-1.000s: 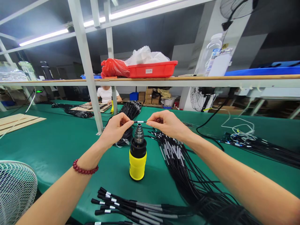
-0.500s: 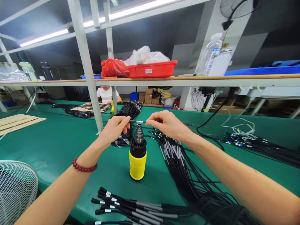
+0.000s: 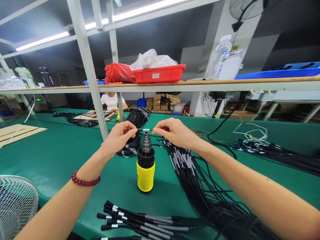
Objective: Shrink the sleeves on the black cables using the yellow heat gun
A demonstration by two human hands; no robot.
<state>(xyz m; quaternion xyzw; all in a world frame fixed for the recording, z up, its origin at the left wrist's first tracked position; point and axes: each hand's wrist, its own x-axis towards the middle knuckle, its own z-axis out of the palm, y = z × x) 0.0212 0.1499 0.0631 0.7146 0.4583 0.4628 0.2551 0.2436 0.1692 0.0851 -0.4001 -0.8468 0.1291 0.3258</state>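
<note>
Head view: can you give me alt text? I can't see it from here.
The left hand and right hand pinch a black cable with a white label between them, seemingly just above an upright yellow-and-black heat gun on a green table. Black cable bundles lie nearby.

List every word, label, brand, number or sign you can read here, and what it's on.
None reads clearly enough to quote.
Tray label on the red tray: too small.
Blue-and-white label on the clear bottle: too small.
White tags on the front cables: too small.
White band on the held cable: no writing discernible.
Green display: blurred.
</note>
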